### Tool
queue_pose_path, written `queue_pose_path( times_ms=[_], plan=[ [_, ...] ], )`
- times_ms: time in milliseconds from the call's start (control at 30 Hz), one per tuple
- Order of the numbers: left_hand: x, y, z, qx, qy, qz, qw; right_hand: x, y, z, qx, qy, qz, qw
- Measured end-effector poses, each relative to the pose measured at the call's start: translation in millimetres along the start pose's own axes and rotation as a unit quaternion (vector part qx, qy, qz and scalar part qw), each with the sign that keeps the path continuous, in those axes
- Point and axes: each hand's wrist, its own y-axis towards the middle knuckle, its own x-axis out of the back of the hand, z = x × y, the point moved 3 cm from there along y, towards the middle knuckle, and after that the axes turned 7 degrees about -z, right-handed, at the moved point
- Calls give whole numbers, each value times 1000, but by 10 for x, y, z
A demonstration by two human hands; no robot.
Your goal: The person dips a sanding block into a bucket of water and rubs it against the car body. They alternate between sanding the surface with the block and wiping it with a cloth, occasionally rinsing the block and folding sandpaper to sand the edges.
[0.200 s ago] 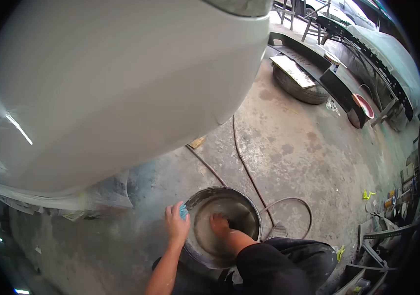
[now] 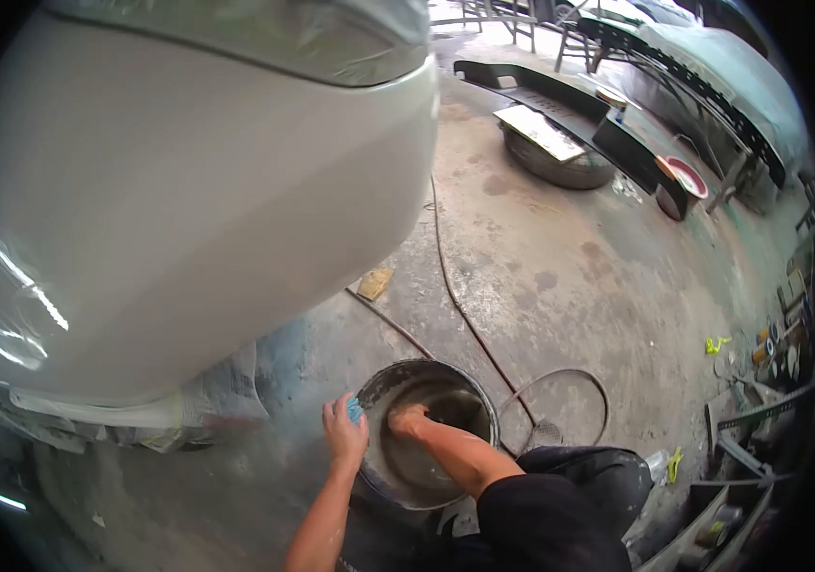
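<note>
- Your left hand (image 2: 345, 429) is partly closed, fingers curled around a crumpled blue pad (image 2: 355, 410), just outside the left side of the bucket (image 2: 491, 419).
- Your right hand (image 2: 408, 419) reaches down inside the bucket, near its left wall; you can't tell from here how far open it is or whether it has hold of anything.
- Compared with the earlier frame, your right hand sits closer to the bucket's left wall, and more of your forearm shows over the bucket. Your left hand keeps its grip on the pad.
- More of the film (image 2: 322, 43) on the panel's upper edge shows now, and so does more of the yellowish scrap (image 2: 375, 282) beyond your hands.
- The bucket is round and dark, its wall streaked with pale residue, with murky grey-brown water inside.
- Ahead and to the left of your hands, the panel (image 2: 207, 200) is pale, smooth and curved, with glossy streaks at its left.
- Right of your hands, a thin brown hose (image 2: 455, 296) loops over the stained, rough concrete (image 2: 560, 324).
</note>
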Motion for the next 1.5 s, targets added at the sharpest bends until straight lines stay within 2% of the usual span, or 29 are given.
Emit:
queue_pose_path(
  times_ms=[100, 167, 200, 267, 333, 433, 467, 533, 600, 667, 767, 900, 967, 1067, 1133, 1167, 1233, 1267, 1300, 1367, 1400, 1500],
  plan=[
    [9, 9, 37, -17, -1, -1, 1000, 774, -698, 215, -31, 56, -82, 995],
    [21, 28, 41, -23, 8, -4, 1000, 1355, -1418, 205, 0, 170, -181, 969],
    [32, 34, 69, -25, 4, 2, 1000, 1650, -1811, 189, 22, 210, -220, 952],
    [29, 36, 101, -27, -5, 16, 999, 1850, -2073, 72, 82, 321, -336, 882],
    [30, 17, 57, -6, 12, 23, 1000, 2092, -2171, 27, 124, 369, -600, 699],
    [52, -10, -53, -13, 33, 17, 999, 2705, -2171, -1, 128, 420, -784, 439],
    [55, -32, -87, -22, 39, 11, 999, 2936, -2150, -10, 127, 415, -817, 379],
    [4, -94, -103, -16, 56, 24, 998, 3320, -2023, 68, 114, 364, -869, 316],
    [1, -101, -82, -8, 67, 31, 997, 3381, -1819, 153, 86, 305, -915, 251],
    [-17, -105, -104, 8, 60, 32, 998, 3192, -1529, 222, 92, 315, -911, 249],
    [2, -118, -155, -4, 78, 31, 996, 3196, -1540, 139, 112, 309, -910, 255],
    [9, -112, -173, -6, 98, 33, 995, 3959, -2432, -350, 192, 302, -888, 289],
    [40, -90, -230, 1, 93, 35, 995, 4150, -2566, -431, 227, 349, -857, 304],
    [-100, -114, 77, -64, 118, 44, 990, 3643, -2127, -134, 165, 318, -890, 283],
    [-49, -113, -20, -23, 128, 51, 990, 3263, -1692, 72, 154, 319, -899, 258],
    [-53, -101, -46, -1, 131, 52, 990, 3352, -1783, 34, 158, 319, -896, 267],
    [-73, -97, 38, -81, 133, 59, 986, 3629, -2223, -118, 161, 325, -886, 288],
    [-110, -105, 76, -119, 133, 66, 982, 3920, -2539, -259, 195, 321, -871, 317],
    [-107, -115, 57, -105, 128, 55, 985, 4162, -2784, -358, 209, 322, -855, 350],
    [-85, -154, 36, -76, 119, 33, 989, 4320, -2823, -390, 230, 341, -850, 329],
    [-83, -148, 23, -78, 126, 35, 988, 4220, -2705, -314, 202, 343, -864, 309],
    [-79, -150, -17, -70, 124, 27, 989, 3520, -2095, -40, 156, 310, -897, 272]
  ],
)
